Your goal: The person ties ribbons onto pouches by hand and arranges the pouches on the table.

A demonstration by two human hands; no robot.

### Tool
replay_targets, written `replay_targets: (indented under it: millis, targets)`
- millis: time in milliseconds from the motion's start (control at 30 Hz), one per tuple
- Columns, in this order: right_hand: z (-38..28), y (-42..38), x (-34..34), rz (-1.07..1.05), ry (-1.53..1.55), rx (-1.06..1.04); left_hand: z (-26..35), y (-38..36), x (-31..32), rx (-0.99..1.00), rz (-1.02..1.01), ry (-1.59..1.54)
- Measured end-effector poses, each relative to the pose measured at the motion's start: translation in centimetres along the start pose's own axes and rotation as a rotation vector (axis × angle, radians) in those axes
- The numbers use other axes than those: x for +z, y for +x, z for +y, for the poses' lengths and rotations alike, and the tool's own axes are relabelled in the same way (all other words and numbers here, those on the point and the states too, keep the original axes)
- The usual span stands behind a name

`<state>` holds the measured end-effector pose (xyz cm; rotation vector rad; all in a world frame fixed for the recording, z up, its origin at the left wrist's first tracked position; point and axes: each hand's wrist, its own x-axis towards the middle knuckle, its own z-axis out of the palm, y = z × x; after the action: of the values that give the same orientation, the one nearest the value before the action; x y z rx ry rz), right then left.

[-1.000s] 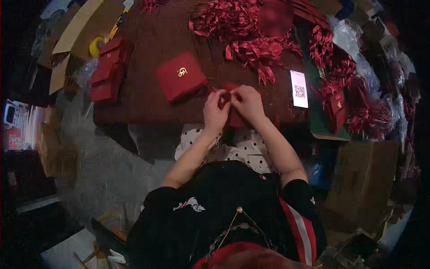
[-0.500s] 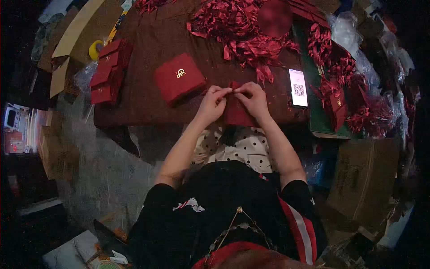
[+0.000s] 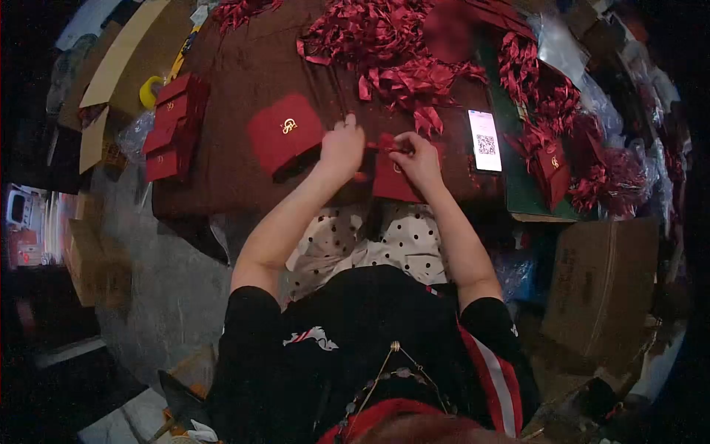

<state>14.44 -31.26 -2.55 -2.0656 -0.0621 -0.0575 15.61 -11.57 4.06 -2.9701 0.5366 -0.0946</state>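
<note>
In front of me at the table's near edge lies a red pouch or box [image 3: 396, 181] with a gold mark partly covered by my right hand. My right hand [image 3: 420, 161] pinches a red ribbon [image 3: 386, 143] at the top of it. Left of that, my left hand [image 3: 342, 152] is curled closed, beside a stack of red cards or pouches [image 3: 285, 132] with a gold monogram. A small red-orange piece [image 3: 360, 177] shows below the left hand; what its fingers hold is hidden.
A large heap of red ribbons [image 3: 377, 37] covers the table's far side. A lit phone [image 3: 484, 140] lies on the right. More red pouches [image 3: 168, 137] are stacked at the left edge. Yellow tape [image 3: 150, 92], cardboard boxes [image 3: 599, 288] and plastic wrap [image 3: 558, 48] surround the table.
My left hand has come away from the ribbon and shifted left and slightly up. My right hand stays at the ribbon. The view has shifted slightly.
</note>
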Motion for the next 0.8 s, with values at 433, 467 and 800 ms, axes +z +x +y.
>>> replay_targets:
  millis: [433, 467, 800]
  targets:
    - [-0.6, 4.8, 0.7, 0.088, 0.052, -0.139, 3.7, -4.3, 2.6, -0.188, 0.122, -0.488]
    - [-1.1, 4.3, -0.9, 0.128, 0.054, -0.225, 3.8, -4.7, 2.6, -0.208, 0.227, -0.557]
    - [-0.3, -3.1, -13.3, -0.291, -0.681, -0.762, 2.2, -3.5, 2.5, -0.177, 0.215, -0.577]
